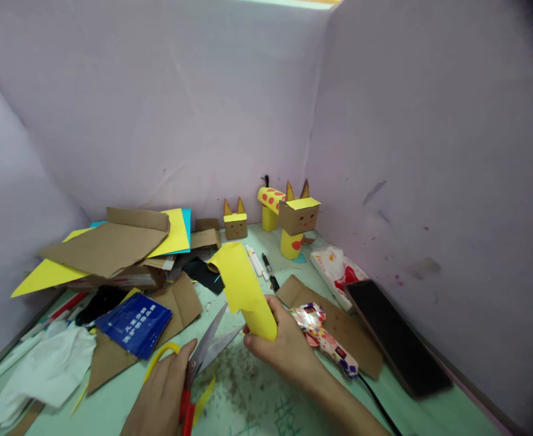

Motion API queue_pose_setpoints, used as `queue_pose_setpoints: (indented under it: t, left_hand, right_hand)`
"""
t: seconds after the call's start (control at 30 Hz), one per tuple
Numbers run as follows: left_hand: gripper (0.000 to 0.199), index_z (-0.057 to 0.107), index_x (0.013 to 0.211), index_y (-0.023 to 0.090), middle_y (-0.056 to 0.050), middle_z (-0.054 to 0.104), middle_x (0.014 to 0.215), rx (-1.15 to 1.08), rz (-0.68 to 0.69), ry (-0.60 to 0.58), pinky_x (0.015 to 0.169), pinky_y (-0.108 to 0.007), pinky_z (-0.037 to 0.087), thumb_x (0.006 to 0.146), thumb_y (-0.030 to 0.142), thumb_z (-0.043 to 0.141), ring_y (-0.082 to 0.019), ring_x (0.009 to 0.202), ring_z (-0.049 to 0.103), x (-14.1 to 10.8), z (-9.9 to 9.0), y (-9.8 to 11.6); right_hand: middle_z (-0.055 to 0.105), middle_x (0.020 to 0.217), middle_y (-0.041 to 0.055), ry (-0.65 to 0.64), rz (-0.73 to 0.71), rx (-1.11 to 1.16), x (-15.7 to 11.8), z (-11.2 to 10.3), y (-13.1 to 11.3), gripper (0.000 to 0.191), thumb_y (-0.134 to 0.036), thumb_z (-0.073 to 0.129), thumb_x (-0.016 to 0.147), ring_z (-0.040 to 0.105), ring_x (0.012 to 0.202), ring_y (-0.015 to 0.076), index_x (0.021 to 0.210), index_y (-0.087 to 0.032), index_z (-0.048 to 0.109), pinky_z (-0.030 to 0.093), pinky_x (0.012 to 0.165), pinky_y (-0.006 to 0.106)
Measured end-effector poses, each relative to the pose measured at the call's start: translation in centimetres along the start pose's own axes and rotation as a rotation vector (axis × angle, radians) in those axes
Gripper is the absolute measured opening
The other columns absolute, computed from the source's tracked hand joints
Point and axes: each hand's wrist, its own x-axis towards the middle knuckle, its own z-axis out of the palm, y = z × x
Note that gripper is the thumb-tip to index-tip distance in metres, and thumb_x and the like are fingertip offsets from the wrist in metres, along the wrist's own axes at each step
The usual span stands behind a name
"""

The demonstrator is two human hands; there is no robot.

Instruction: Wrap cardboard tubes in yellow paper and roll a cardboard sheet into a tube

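My left hand (164, 387) is closed round the handles of a pair of scissors (212, 342) with red and yellow grips. The blades are spread apart and point toward the yellow paper tube (245, 284). My right hand (288, 342) grips that tube near its lower end. The tube's far end is uneven, with a loose flap on its left side. Close to the scissors' handles is a thin yellow paper strip (205, 399). Right of my right hand lies a flower-patterned glue gun (327, 342) on a piece of cardboard (361, 345).
At the back stand a cardboard cat head (236, 227) and a spotted yellow animal figure (293, 242). White markers (257, 263) and a black marker (270, 272) lie before them. A phone (397, 336) leans right. Leftward are stacked cardboard (112, 242), a blue packet (134, 324) and tissue (48, 363).
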Motion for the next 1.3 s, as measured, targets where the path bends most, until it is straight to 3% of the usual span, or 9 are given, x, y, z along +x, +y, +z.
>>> queue_pose_setpoints:
  t: [0.17,0.5,0.73,1.07,1.3]
  left_hand:
    - [0.048,0.050,0.123,0.022,-0.009,0.067,0.107,0.042,0.047,-0.027,0.083,-0.034,0.053,0.076,0.012,0.044,-0.026,0.100,0.063,-0.2,-0.2,0.2]
    - [0.043,0.044,0.124,0.021,-0.010,0.064,0.108,0.145,0.173,-0.079,0.076,-0.029,0.055,0.083,0.010,0.037,-0.020,0.095,0.065,-0.8,-1.0,0.1]
    - [0.039,0.047,0.123,0.025,-0.008,0.065,0.102,0.084,0.096,-0.018,0.073,-0.028,0.054,0.086,0.019,0.036,-0.020,0.090,0.065,-0.8,-1.1,1.1]
    - [0.032,0.051,0.115,0.025,-0.003,0.064,0.086,0.052,0.063,-0.077,0.061,-0.024,0.050,0.086,0.021,0.039,-0.017,0.073,0.064,-0.8,-1.3,1.1]
    - [0.028,0.052,0.111,0.025,-0.004,0.066,0.089,-0.014,0.047,-0.082,0.061,-0.024,0.051,0.086,0.025,0.040,-0.017,0.071,0.065,-1.1,-0.8,0.9]
  right_hand:
    - [0.069,0.091,0.0015,0.016,-0.188,-0.297,-0.2,0.2,0.1,0.044,-0.011,0.054,0.066,0.062,0.078,0.0210,0.108,-0.024,0.058,0.044,0.067,0.029]
    - [0.070,0.095,0.0029,-0.021,-0.196,-0.423,-0.8,0.7,0.2,0.044,-0.012,0.055,0.067,0.064,0.085,0.0258,0.109,-0.024,0.058,0.044,0.068,0.031]
    - [0.070,0.095,0.0015,-0.035,-0.221,-0.436,-0.9,0.7,0.6,0.042,-0.013,0.054,0.068,0.065,0.085,0.0247,0.109,-0.025,0.056,0.044,0.068,0.030]
    - [0.069,0.094,0.0002,0.047,-0.280,-0.494,-1.0,0.9,0.8,0.045,-0.010,0.053,0.065,0.064,0.083,0.0219,0.107,-0.024,0.057,0.044,0.067,0.028]
    - [0.069,0.089,-0.0001,0.074,-0.283,-0.529,-0.9,1.0,0.8,0.041,-0.011,0.053,0.066,0.064,0.079,0.0215,0.105,-0.024,0.056,0.043,0.064,0.027]
